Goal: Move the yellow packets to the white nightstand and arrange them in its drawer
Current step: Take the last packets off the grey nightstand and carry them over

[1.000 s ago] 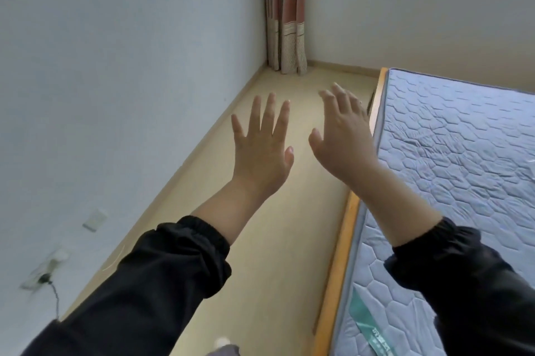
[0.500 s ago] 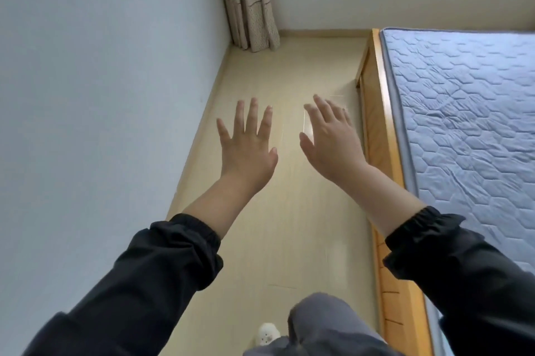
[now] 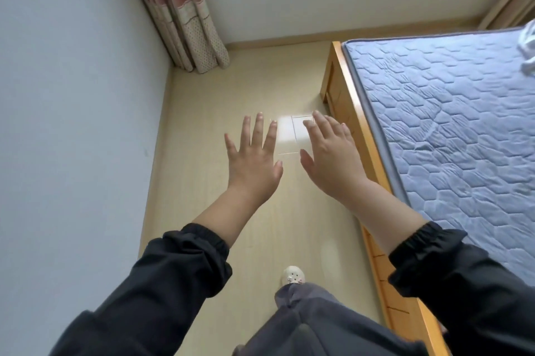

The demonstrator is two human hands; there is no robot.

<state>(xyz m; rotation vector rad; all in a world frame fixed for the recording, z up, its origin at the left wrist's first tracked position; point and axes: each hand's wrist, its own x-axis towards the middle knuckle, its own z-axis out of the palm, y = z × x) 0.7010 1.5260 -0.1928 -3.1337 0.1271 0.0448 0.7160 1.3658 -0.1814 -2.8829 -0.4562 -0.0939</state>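
**2 empty hands over the bedroom floor**

I am looking down through the head camera. My left hand (image 3: 252,166) is out in front of me with its back up. Its fingers are straight and spread apart, and it holds nothing. My right hand (image 3: 333,164) is just beside it, also back up. Its fingers are straight and close together, and it holds nothing too. The 2 hands are near each other but do not touch. Both arms wear black sleeves (image 3: 162,292) pushed up past the wrists.

Under the hands is a pale wood floor (image 3: 231,89). A bright patch of light (image 3: 285,132) lies on the floor between the fingertips of the 2 hands.

On the right is a bed with a wood frame (image 3: 356,112) and a blue quilted mattress (image 3: 448,124). A bit of white cloth (image 3: 528,48) lies on the mattress at the far right edge. On the left is a plain wall (image 3: 72,124). A pink and cream curtain (image 3: 185,13) hangs in the far corner and reaches down to the floor.

Low in the view I see 1 grey trouser leg (image 3: 312,315) and 1 white shoe (image 3: 293,275) on the floor.

From this view I cannot tell where the yellow packets or the white nightstand are.
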